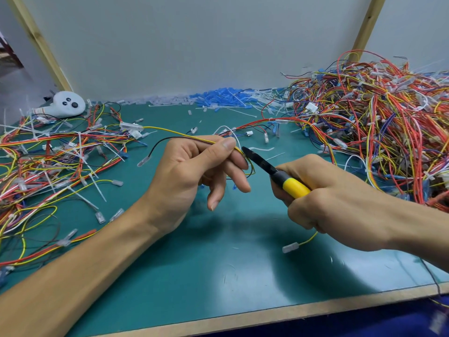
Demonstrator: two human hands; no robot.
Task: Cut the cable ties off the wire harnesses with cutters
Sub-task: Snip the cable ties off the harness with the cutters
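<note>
Harness (184,136): thin run of yellow and black wires, held up off the desk (218,268) between the two hands, its ends trailing off to the left.
Left hand (194,171): thumb and forefinger pinch the wires; the other fingers hang loose beneath.
Right hand (328,198): wrapped tight round the yellow handle of the cutters (274,172).
Cutter tip: black nose points up and left, right at the wires just beside the left thumb; I can't tell whether the blades are parted.
White loop (230,133): just behind the left fingertips; I can't tell whether it circles these wires.
Right heap (376,117): big tangle of red, yellow and blue harnesses.
Left heap (60,154): flatter spread of harnesses, white ties among them.
Back edge: blue and clear scraps (218,98) against the wall.
</note>
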